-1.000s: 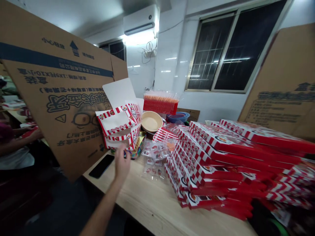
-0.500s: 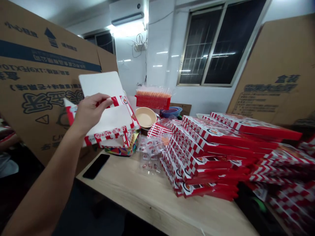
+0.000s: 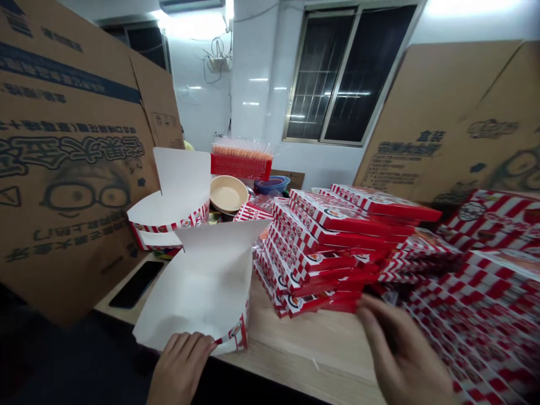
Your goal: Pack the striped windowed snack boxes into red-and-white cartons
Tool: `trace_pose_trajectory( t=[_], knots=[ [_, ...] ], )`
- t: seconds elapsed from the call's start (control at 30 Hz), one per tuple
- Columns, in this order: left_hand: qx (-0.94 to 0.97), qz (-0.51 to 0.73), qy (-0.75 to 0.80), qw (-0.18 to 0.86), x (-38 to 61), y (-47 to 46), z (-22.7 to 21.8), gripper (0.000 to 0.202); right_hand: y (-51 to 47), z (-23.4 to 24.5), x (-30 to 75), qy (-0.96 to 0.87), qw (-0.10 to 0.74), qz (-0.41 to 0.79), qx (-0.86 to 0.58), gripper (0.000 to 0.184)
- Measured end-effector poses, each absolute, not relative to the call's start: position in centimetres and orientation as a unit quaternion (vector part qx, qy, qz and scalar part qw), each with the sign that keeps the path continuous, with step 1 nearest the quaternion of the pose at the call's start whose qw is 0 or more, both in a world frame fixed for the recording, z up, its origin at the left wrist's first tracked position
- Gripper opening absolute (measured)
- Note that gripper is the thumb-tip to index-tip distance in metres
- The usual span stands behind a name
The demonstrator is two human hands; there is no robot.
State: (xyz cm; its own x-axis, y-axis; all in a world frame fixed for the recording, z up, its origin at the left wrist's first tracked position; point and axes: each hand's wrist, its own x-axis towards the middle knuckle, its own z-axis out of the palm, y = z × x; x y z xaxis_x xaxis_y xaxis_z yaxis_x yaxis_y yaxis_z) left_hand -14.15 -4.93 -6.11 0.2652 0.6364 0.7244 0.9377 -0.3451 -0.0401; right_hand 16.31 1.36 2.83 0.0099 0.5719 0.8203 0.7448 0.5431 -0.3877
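My left hand (image 3: 181, 363) is closed over the front wall of an open paper food box (image 3: 206, 281). This box is white inside, with a red-and-white printed outside, and sits at the table's front edge with its lid flap up. My right hand (image 3: 405, 349), a little blurred, hovers at the right over the table (image 3: 320, 349). Its thumb and fingers are apart and nothing shows between them. It is near a pile of flat red-and-white boxes (image 3: 312, 259) and a second pile of striped boxes (image 3: 476, 315). Behind the open box stands another opened box (image 3: 177, 208), its flap raised.
A black phone (image 3: 137, 284) lies at the table's left corner. Farther back are beige bowls (image 3: 229, 194), a red basket (image 3: 242, 166) of wrapped orange items and blue bowls (image 3: 272, 184). Large cardboard sheets stand at the left (image 3: 84, 169) and right (image 3: 455, 124).
The left hand has come down from the back left and now grips a box at the table's front. My right hand has entered at the right. The view has turned right.
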Motion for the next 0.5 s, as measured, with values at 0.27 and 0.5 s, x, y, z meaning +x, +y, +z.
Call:
trace_pose_trajectory(
  t=[0.27, 0.5],
  knots=[
    [-0.752, -0.339, -0.548, 0.140, -14.4, -4.9, -5.8, 0.029, 10.9, 8.1, 17.9, -0.759, 0.315, -0.330, -0.464, 0.078],
    [-0.621, -0.500, -0.552, -0.244, -10.6, -1.8, 0.3, 0.025, 12.5, 7.3, 18.7, -0.766, 0.429, -0.173, -0.445, 0.079]
  ],
)
